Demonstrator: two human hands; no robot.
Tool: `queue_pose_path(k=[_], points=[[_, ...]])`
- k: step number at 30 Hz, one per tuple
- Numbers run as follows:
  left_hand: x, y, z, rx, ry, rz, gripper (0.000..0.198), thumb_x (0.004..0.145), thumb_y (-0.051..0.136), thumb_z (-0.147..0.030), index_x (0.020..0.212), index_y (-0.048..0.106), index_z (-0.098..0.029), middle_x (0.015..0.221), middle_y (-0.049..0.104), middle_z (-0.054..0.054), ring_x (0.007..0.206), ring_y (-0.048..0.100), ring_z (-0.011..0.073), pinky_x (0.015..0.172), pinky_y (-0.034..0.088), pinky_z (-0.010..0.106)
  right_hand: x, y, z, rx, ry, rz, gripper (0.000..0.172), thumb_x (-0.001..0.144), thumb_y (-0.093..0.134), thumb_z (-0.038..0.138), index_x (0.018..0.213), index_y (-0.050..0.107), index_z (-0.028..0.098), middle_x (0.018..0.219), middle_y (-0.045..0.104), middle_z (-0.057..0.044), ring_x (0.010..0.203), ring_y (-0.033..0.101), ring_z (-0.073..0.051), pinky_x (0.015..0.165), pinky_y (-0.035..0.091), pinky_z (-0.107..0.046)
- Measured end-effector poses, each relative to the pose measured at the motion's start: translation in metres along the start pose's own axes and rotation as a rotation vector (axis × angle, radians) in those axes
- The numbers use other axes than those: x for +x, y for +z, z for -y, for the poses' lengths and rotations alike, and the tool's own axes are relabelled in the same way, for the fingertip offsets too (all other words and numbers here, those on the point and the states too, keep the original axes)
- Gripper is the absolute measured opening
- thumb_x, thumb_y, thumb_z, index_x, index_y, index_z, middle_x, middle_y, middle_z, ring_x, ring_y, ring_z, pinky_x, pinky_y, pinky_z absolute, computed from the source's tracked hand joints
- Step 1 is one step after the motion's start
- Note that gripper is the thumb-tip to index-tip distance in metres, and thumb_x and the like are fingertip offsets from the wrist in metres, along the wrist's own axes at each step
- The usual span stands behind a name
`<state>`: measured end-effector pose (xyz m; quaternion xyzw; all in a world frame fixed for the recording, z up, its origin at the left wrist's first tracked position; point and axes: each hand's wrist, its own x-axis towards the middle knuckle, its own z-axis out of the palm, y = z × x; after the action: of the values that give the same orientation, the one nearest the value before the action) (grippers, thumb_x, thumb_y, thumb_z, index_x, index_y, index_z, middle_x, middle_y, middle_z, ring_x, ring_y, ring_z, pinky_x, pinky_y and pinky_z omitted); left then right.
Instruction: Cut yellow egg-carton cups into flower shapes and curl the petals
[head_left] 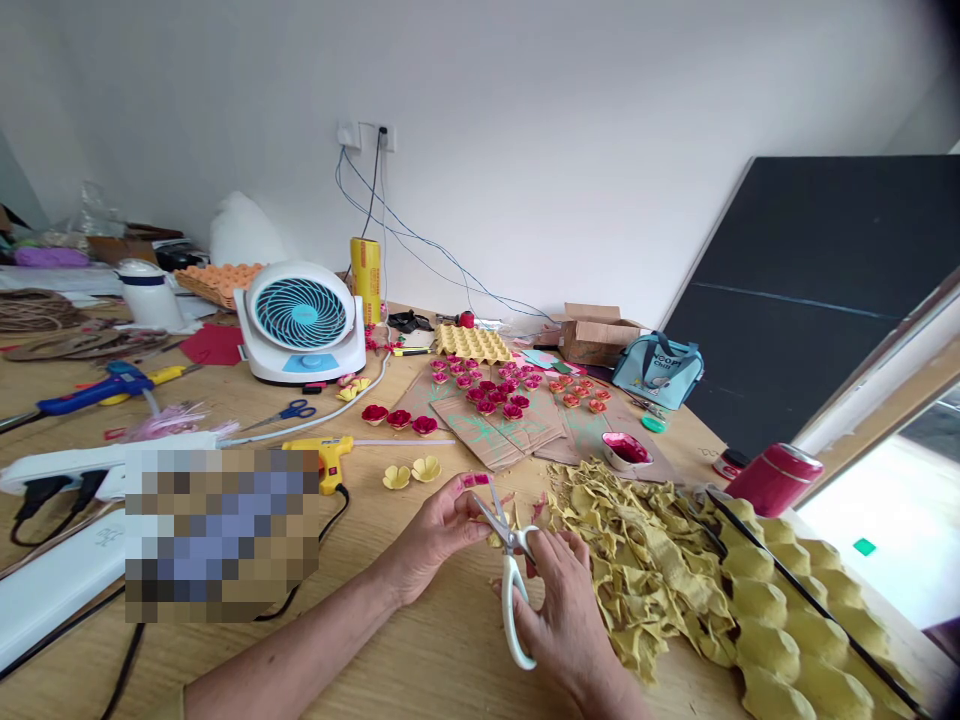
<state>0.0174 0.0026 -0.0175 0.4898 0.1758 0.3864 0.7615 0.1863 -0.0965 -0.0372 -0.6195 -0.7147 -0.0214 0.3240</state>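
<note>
As seen from the head view, two bare hands above a pale wooden bench [420, 660]. Right hand [562, 590]: closed around the handles of white-handled scissors with slim metal blades [513, 541], blades parted, tips pointing away and toward the left fingers. Left hand [439, 525]: thumb and bent fingers pinching a small piece of yellow moulded pulp [496, 540] beside the blades, mostly hidden, exact shape impossible to tell; magenta stain at a fingertip. Just right of the scissors: a loose heap of crumpled yellow pulp scraps [645, 570]. Touching its right side: an upturned yellow pulp egg tray with rounded bumps [769, 600], with a long thin black strip [814, 600] across. Beyond the left hand: two yellow petal-edged pulp cups [427, 469], side by side; farther back, a row of three dark red flower cups [400, 419]. Toward the centre: flat brown cardboard sheets with green markings [480, 440], bearing crimson and pink flower cups [487, 408], plus a smaller group of orange-red flower cups [571, 401] to the right. Near the heap's far edge: a small bowl with magenta-coated inside [627, 451]. To the left: a yellow glue gun [341, 460], blue-handled scissors [302, 409] and a white desk fan with turquoise centre [304, 315]. Right rear: a light-blue bag [660, 370] beside an open cardboard box [596, 338]. Farther right: a shiny red cylindrical container [776, 480].
</note>
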Motion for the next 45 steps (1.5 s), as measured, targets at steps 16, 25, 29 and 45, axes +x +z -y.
queue_pose_path(k=[16,25,29,45], points=[[0.0,-0.003,-0.022,0.249,0.047,0.108,0.053,0.078,0.077,-0.025,0.123,0.049,-0.02,0.087,0.065,-0.001,0.087,0.063,0.0161,0.084,0.043,0.031,-0.001,-0.002,0.004,0.087,-0.026,0.024,0.012,0.082,0.061,0.022,0.078,0.049,0.021,0.072,0.052,0.004,0.071,0.051,-0.016,0.085,0.033,-0.037],[0.001,-0.012,-0.035,0.599,0.17,0.175,0.058,0.084,0.07,-0.029,0.133,0.041,-0.021,0.09,0.066,0.001,0.09,0.064,0.0182,0.089,0.042,0.033,0.0,-0.004,0.006,0.08,-0.046,0.053,0.012,0.082,0.061,0.02,0.078,0.049,0.021,0.073,0.053,0.004,0.07,0.051,-0.016,0.081,0.032,-0.034],[0.001,-0.014,-0.039,0.64,0.175,0.211,0.062,0.083,0.067,-0.022,0.137,0.037,-0.022,0.09,0.066,0.0,0.091,0.063,0.0183,0.089,0.042,0.034,-0.001,-0.004,0.006,0.102,-0.046,0.077,0.016,0.083,0.061,0.022,0.077,0.046,0.021,0.072,0.052,0.004,0.07,0.05,-0.015,0.079,0.032,-0.033],[0.004,-0.02,-0.042,0.661,0.111,0.241,0.082,0.075,0.062,-0.009,0.147,0.025,-0.022,0.087,0.062,-0.002,0.085,0.059,0.0148,0.089,0.042,0.033,-0.001,0.002,0.002,0.156,-0.012,0.114,0.029,0.086,0.061,0.022,0.067,0.039,0.021,0.065,0.05,0.005,0.068,0.044,-0.015,0.074,0.036,-0.03]])
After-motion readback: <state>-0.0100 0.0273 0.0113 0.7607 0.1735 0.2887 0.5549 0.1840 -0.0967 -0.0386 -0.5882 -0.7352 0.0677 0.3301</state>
